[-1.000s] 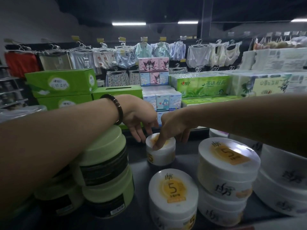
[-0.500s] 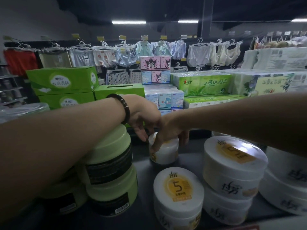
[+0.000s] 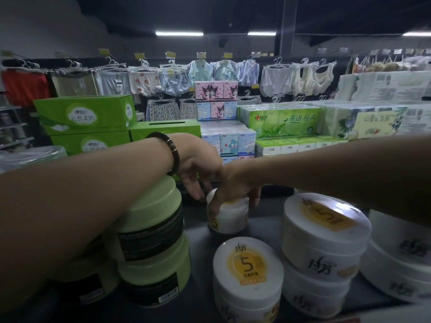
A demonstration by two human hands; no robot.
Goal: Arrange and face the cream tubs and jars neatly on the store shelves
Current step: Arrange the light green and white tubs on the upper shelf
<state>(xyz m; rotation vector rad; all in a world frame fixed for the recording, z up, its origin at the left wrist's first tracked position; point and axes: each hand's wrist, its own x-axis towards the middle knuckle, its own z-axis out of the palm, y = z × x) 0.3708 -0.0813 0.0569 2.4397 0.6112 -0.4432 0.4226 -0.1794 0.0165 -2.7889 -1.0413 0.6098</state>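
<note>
Curled fingers of the right hand (image 3: 235,183) clamp the jar (image 3: 229,217) from above, thumb down its left side and the other fingers round the far right. This jar is small, round and glossy white, with an orange patch on its wall and lid; it stands upright near the back edge of the shelf (image 3: 198,231), about midway along. The left hand (image 3: 200,164) hangs just left of it, fingers slack and apart, holding nothing; whether its fingertips touch the jar is hard to tell. A bracelet (image 3: 173,152) of dark beads circles that wrist.

The shelf is smooth and dark grey. At its left end the green tubs (image 3: 151,229) are stacked two high, matte pale green cylinders with black label bands, under the left forearm. Near the front edge sits a wide white tub (image 3: 247,271) with a round orange "5" label on its flat lid. Just right of it a white stack (image 3: 324,236) of two such tubs stands, shiny in clear wrap.
</note>
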